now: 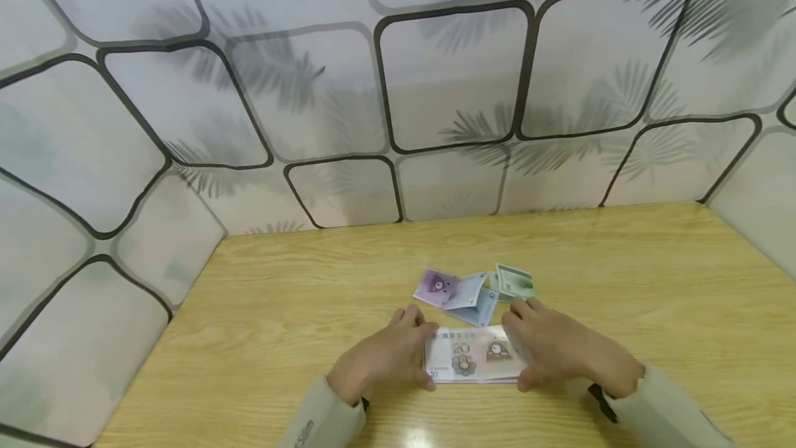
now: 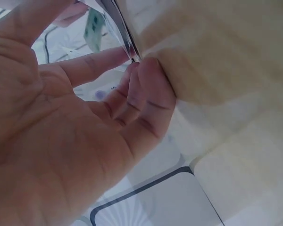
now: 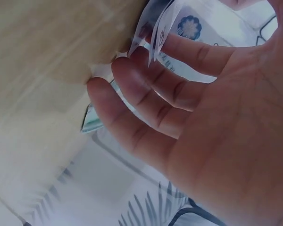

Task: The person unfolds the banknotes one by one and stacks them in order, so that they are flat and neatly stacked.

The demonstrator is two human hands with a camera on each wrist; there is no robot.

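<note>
A small stack of play banknotes (image 1: pixel 457 359), the top one marked 20, lies near the front of the table. At its left end my left hand (image 1: pixel 394 352) holds the edge, thumb at the near corner and fingers at the far one. My right hand (image 1: pixel 550 344) grips the right end likewise, and that end of the top note bends up slightly. Several note edges (image 3: pixel 159 37) fan apart by the right fingers in the right wrist view. Beyond the stack lie a folded purple note (image 1: pixel 435 287), a folded blue note (image 1: pixel 481 308) and a green note (image 1: pixel 515 282).
The wooden table (image 1: pixel 298 289) meets a patterned wall covering (image 1: pixel 454 81) at the back and on the left side. Another pale panel (image 1: pixel 755 206) borders the right. The loose notes lie just past the fingertips.
</note>
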